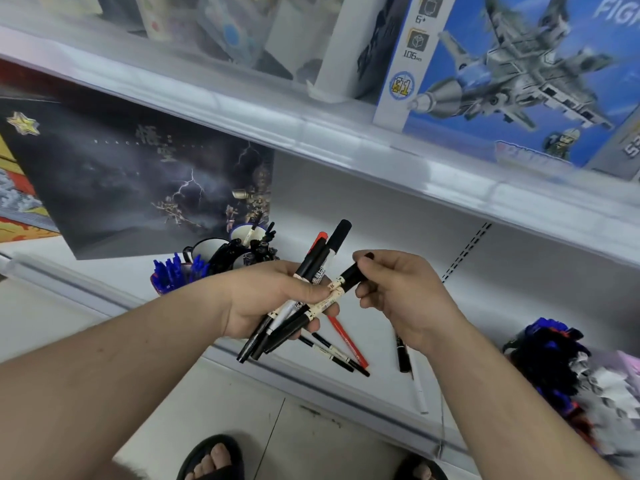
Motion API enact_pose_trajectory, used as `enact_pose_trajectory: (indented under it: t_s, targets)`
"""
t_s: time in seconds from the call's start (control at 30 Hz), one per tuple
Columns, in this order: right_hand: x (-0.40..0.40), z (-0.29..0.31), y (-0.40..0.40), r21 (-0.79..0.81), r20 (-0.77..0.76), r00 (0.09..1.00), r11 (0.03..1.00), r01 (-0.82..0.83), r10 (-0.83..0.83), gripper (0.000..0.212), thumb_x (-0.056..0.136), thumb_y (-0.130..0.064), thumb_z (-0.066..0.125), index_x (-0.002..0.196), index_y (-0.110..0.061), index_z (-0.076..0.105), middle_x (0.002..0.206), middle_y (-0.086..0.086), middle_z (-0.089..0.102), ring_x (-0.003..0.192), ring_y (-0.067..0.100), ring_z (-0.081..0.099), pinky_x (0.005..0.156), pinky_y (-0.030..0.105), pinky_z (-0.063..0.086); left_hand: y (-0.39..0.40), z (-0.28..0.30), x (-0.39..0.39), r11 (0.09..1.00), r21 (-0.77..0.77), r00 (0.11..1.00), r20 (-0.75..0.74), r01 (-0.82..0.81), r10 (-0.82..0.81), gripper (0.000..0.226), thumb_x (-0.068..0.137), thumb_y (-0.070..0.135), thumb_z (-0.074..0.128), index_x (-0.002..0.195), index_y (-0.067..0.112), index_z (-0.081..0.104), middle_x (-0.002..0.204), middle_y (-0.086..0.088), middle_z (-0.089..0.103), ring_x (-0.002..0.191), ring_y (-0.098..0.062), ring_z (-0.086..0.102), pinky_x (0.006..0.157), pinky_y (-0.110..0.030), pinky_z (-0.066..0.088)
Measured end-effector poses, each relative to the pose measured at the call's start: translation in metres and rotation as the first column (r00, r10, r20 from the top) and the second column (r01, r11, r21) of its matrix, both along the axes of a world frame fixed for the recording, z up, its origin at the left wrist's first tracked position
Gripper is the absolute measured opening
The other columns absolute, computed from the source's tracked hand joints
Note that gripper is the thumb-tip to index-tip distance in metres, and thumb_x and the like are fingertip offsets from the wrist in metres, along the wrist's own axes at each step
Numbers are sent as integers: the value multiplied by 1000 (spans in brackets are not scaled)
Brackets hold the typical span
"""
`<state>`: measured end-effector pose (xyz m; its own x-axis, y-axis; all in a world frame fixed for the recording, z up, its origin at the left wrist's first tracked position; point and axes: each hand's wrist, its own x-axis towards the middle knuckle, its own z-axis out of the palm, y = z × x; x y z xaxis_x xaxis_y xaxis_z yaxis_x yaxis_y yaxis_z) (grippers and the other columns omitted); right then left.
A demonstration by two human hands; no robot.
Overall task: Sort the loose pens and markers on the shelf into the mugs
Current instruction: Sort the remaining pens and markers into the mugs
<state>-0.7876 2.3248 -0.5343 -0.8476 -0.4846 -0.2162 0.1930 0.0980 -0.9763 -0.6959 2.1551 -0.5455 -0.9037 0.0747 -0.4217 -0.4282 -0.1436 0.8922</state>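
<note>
Though my left forearm hides part of them, I make out mugs (207, 252) stuffed with blue and black pens at centre-left. My left hand (273, 299) grips a fanned bundle of black-capped markers (304, 292), long axes running lower left to upper right. My right hand (401, 292) pinches one black marker's cap (353, 274). Loose pens (341, 348) lie on the white shelf (485, 292) below centre.

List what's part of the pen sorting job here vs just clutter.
Job: bundle of pens in left hand; black marker in right hand; loose pens on shelf; mugs.
Clutter: jet box; dark box.
</note>
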Motion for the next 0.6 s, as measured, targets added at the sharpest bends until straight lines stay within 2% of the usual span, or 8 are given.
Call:
enact_pose_trajectory:
  t_s: [0.1, 0.23, 0.3, 0.37, 0.43, 0.5, 0.6]
  targets:
    - [-1, -6, 0, -8, -41, 998, 999, 44, -44, 21, 92, 3, 62, 110, -7, 66, 75, 11, 66, 53, 15, 60, 53, 24, 52, 2, -3, -1, 1000, -7, 1000, -11, -20, 20, 15, 82, 17, 66, 95, 9, 66, 85, -9, 74, 58, -17, 64, 50, -23, 48]
    - [-5, -13, -2, -2, -99, 992, 997, 72, -72, 18, 93, 4, 60, 104, -5, 71, 71, 9, 70, 56, 16, 62, 57, 24, 54, -14, -11, 0, 997, -28, 997, 25, -73, 74, 9, 88, 18, 65, 92, 10, 67, 85, -10, 71, 60, -20, 64, 52, -26, 46]
    - [-11, -19, -2, -35, -132, 979, 988, 153, -157, 18, 94, 3, 58, 102, -7, 72, 71, 8, 71, 59, 17, 64, 62, 24, 57, -35, -18, 3, 974, -58, 973, 60, -218, 221, 6, 94, 17, 63, 94, 11, 63, 79, -11, 67, 56, -19, 61, 48, -26, 43]
    - [-18, -25, -6, -62, -199, 946, 966, 250, -257, 20, 95, -1, 58, 101, -14, 72, 68, 5, 71, 60, 16, 67, 68, 24, 58, -60, -23, 8, 911, -100, 909, 79, -401, 409, 9, 98, 15, 58, 90, 9, 58, 69, -8, 63, 46, -13, 53, 39, -21, 39]
    - [-25, -32, -18, -48, -323, 897, 951, 304, -303, 23, 96, -5, 59, 99, -25, 70, 75, 3, 72, 65, 14, 70, 72, 17, 55, -82, -25, 15, 839, -125, 838, 80, -529, 540, 16, 100, 15, 54, 85, 10, 54, 55, -1, 57, 36, -10, 44, 35, -19, 34]
    - [-36, -45, -41, -30, -501, 824, 957, 290, -266, 26, 96, -5, 59, 102, -29, 68, 88, 2, 71, 72, 12, 71, 77, 13, 52, -100, -28, 20, 788, -102, 785, 78, -608, 615, 16, 100, 17, 54, 85, 12, 52, 50, 2, 53, 36, -10, 40, 35, -20, 32]
    - [-66, -71, -86, -13, -741, 650, 972, 237, -168, 23, 94, -6, 59, 111, -15, 72, 87, -12, 64, 83, 27, 69, 87, 26, 52, -111, -36, 20, 769, -79, 766, 66, -635, 639, 13, 98, 18, 58, 86, 14, 57, 65, -2, 52, 47, -15, 38, 46, -24, 31]
